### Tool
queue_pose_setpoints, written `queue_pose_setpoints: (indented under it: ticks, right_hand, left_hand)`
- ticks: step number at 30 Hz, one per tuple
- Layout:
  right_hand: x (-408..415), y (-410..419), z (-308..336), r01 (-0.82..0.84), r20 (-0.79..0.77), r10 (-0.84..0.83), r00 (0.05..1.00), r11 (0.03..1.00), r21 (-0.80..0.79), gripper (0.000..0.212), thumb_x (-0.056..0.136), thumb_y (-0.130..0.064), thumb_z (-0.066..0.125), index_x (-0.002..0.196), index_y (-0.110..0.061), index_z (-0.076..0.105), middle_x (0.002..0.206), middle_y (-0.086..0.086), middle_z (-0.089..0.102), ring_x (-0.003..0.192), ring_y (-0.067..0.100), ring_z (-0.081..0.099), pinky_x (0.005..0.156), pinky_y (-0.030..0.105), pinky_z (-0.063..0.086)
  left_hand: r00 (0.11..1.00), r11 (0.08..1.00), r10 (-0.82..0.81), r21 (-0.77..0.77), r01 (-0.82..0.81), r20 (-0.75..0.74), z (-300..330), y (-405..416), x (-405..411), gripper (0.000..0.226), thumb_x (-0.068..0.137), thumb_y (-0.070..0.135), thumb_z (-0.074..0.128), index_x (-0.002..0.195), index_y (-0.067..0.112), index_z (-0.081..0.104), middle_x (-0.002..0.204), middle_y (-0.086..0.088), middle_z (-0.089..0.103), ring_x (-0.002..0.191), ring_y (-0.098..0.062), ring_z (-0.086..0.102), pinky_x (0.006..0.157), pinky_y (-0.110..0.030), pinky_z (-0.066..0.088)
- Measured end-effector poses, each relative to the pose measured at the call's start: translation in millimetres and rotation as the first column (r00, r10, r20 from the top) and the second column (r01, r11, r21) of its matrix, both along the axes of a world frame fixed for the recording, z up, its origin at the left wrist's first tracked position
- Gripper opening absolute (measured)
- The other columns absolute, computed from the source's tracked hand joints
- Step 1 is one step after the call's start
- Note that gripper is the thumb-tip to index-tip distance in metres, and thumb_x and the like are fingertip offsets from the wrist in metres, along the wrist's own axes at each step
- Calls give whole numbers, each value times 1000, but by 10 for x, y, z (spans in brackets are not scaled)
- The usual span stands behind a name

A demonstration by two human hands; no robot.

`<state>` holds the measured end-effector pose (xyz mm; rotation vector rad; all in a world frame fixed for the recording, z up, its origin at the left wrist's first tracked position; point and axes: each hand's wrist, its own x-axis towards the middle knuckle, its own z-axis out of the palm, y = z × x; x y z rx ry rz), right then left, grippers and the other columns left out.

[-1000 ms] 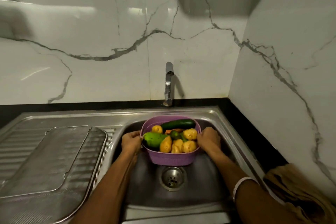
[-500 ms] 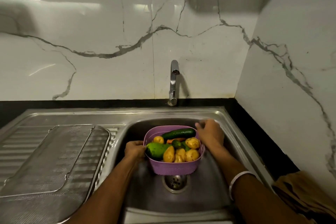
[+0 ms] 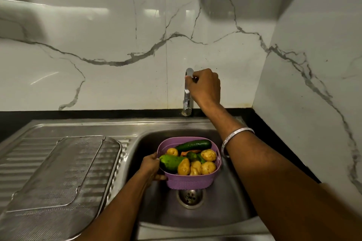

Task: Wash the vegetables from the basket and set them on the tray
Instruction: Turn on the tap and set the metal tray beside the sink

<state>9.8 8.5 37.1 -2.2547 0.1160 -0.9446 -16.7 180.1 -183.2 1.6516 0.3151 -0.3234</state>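
The left hand (image 3: 150, 168) holds the left side of the purple basket (image 3: 193, 181). Its fingers curl round the rim and the thumb sits under the side. The basket is down in the steel sink (image 3: 231, 207), just above the round drain (image 3: 190, 196).

The basket is full of vegetables. A long dark green cucumber (image 3: 194, 144) lies along the far side. A fat green one (image 3: 170, 162) lies right by the fingers of the left hand. Yellow potatoes (image 3: 208, 168) are heaped on the side away from that hand, and a small bit of orange carrot (image 3: 188, 152) peeks out in the middle.

The right hand (image 3: 204, 87) is up high, well away from the basket. Its fingers are curled round the top of the shiny tap (image 3: 187, 92), which stands at the back of the sink. A thin silver bangle (image 3: 234, 136) sits on the right wrist.

To the left of the left hand, well apart from the basket, a flat metal mesh tray (image 3: 58, 174) lies on the ribbed steel worktop (image 3: 17, 164). Behind the hands stands a white marble wall (image 3: 98, 35) with grey lines.
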Motion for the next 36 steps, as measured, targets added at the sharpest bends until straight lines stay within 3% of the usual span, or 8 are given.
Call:
queue_pose_setpoints:
  ticks: [10, 13, 15, 17, 19, 23, 29, 36]
  right_hand:
    - [3, -96, -25, -47, -13, 47, 999, 997, 57, 35, 98, -41, 64, 77, -14, 71, 67, -3, 65, 59, 7, 60, 56, 21, 40]
    - [-20, -141, -140, -8, -52, 21, 998, 972, 234, 51, 103, -55, 47, 70, -19, 62, 64, -6, 60, 57, 8, 55, 54, 23, 34]
    - [38, -240, -364, 56, -106, -26, 994, 954, 294, 47, 105, -49, 45, 74, -20, 64, 69, -1, 63, 63, 14, 60, 56, 24, 36]
    - [153, -310, -639, 73, -227, -22, 974, 973, 218, 26, 102, -38, 57, 108, -19, 74, 101, 5, 75, 87, 21, 70, 67, 29, 52]
    - [250, -282, -834, 40, -339, 20, 941, 985, 170, 40, 96, -34, 68, 133, -20, 65, 125, 6, 71, 107, 25, 69, 87, 38, 57]
    - [483, -110, -1047, -53, -388, 105, 916, 989, 141, 33, 89, -37, 76, 119, -24, 73, 111, 3, 75, 103, 26, 69, 82, 35, 56]
    - [761, -104, -1250, -17, -337, 65, 939, 990, 143, 25, 93, -33, 73, 113, -19, 77, 106, 4, 76, 97, 23, 70, 74, 31, 51]
    - [762, -184, -1313, -68, -326, 42, 944, 995, -70, 32, 98, -31, 65, 128, -20, 69, 117, 11, 72, 104, 28, 66, 85, 37, 53]
  left_hand:
    - [999, 999, -34, 10, 34, 3, 65, 14, -36, 36, 101, 0, 41, 92, 26, 63, 83, -9, 69, 66, -29, 67, 40, -39, 57]
    - [999, 999, -35, 4, 35, -19, 58, 18, -36, 32, 98, 0, 44, 96, 23, 66, 86, -12, 71, 66, -30, 68, 39, -37, 56]
    - [999, 1000, -31, -2, 31, -17, 44, 9, -27, 28, 97, 1, 47, 100, 20, 68, 86, -14, 72, 62, -30, 68, 38, -35, 54]
    - [1000, 1000, -27, -12, 27, -14, 16, 3, -8, 26, 97, 3, 50, 104, 18, 69, 87, -16, 73, 60, -30, 69, 39, -34, 53]
    - [999, 999, -29, -17, 28, -19, 4, -9, 17, 23, 98, 6, 52, 107, 18, 70, 91, -16, 74, 62, -31, 70, 40, -35, 54]
    - [998, 998, -55, -43, 54, -36, -6, -45, 45, 20, 101, 11, 52, 111, 18, 68, 100, -18, 73, 69, -33, 71, 42, -37, 56]
    - [997, 998, -64, 1, 64, -43, -56, -81, 111, 24, 102, 9, 46, 100, 23, 66, 86, -13, 73, 60, -30, 70, 45, -40, 59]
    - [997, 997, -67, 27, 67, -23, -115, -94, 140, 28, 101, 7, 46, 104, 27, 65, 90, -16, 72, 59, -29, 69, 41, -34, 55]
